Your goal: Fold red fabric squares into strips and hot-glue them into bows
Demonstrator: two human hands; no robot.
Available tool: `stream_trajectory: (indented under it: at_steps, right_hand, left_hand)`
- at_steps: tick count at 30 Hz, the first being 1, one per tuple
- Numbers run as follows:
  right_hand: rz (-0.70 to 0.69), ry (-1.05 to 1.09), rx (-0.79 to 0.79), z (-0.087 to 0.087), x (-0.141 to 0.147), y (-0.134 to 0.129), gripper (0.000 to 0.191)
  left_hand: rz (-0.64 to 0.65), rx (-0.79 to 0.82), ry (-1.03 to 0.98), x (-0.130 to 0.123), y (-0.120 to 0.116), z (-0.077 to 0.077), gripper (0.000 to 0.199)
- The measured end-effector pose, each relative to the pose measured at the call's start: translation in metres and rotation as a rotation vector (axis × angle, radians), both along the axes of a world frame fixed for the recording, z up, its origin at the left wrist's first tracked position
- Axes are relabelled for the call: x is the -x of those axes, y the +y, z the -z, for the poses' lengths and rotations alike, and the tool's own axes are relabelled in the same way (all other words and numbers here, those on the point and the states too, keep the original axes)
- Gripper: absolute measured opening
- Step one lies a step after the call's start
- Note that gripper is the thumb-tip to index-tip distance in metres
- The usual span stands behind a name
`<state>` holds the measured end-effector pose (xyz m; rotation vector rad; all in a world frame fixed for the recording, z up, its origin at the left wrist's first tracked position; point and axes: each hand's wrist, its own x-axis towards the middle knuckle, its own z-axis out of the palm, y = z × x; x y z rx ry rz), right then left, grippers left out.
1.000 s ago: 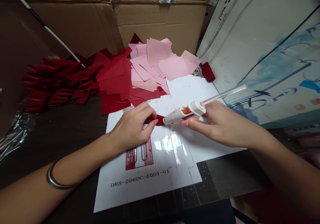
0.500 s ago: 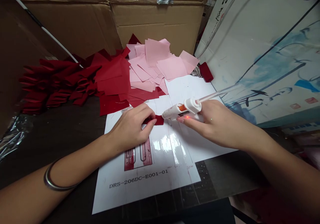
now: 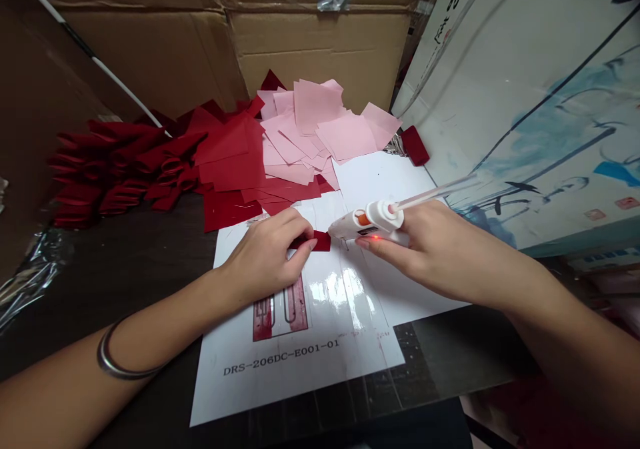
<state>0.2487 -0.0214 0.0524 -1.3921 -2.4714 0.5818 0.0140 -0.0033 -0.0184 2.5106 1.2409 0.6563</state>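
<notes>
My left hand (image 3: 265,254) pinches a small dark red fabric piece (image 3: 316,241) between thumb and fingers, just above a white printed sheet (image 3: 300,362) under clear film. My right hand (image 3: 440,245) grips a white hot glue gun (image 3: 373,223) with an orange window and a lit red light. A clear glue stick (image 3: 435,192) runs out of the gun's rear. The gun's nozzle points left, right beside the red piece, and its tip is partly hidden. A metal bangle (image 3: 123,359) circles my left wrist.
Pink paper squares (image 3: 320,125) and red fabric squares (image 3: 225,152) lie heaped behind the sheet. Folded red pieces (image 3: 115,169) stand in rows at left. A clip holds a red piece (image 3: 415,145). Cardboard (image 3: 310,35) and a painted board (image 3: 540,122) stand behind.
The glue gun has turned slightly, and less of the glue stick shows behind it. My left hand keeps its pinch on the red piece.
</notes>
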Motion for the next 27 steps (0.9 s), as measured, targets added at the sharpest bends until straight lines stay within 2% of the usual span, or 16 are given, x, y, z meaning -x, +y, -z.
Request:
stream_trajectory:
  at_steps: [6, 9, 12, 19, 22, 27]
  right_hand:
    - [0.037, 0.071, -0.084, 0.004, -0.015, 0.002, 0.027]
    - [0.059, 0.158, -0.04, 0.003, -0.027, 0.003, 0.025]
    - [0.086, 0.229, 0.025, 0.004, -0.036, 0.005, 0.03]
    - [0.364, 0.345, -0.178, 0.034, -0.036, 0.029, 0.029]
    - [0.387, 0.381, -0.176, 0.046, -0.034, 0.039, 0.032]
    - [0.493, 0.366, -0.117, 0.06, -0.04, 0.049, 0.043]
  left_hand:
    - [-0.006, -0.045, -0.05, -0.001, -0.001, -0.002, 0.012]
    - [0.001, -0.076, -0.084, 0.0, -0.002, -0.003, 0.011]
    - [0.011, -0.119, -0.107, 0.0, -0.002, -0.003, 0.011]
    - [0.02, -0.277, -0.093, 0.0, -0.002, -0.006, 0.01]
    - [0.007, -0.338, -0.039, 0.001, -0.001, -0.008, 0.017]
    - [0.078, -0.286, 0.082, 0.004, 0.0, -0.006, 0.039]
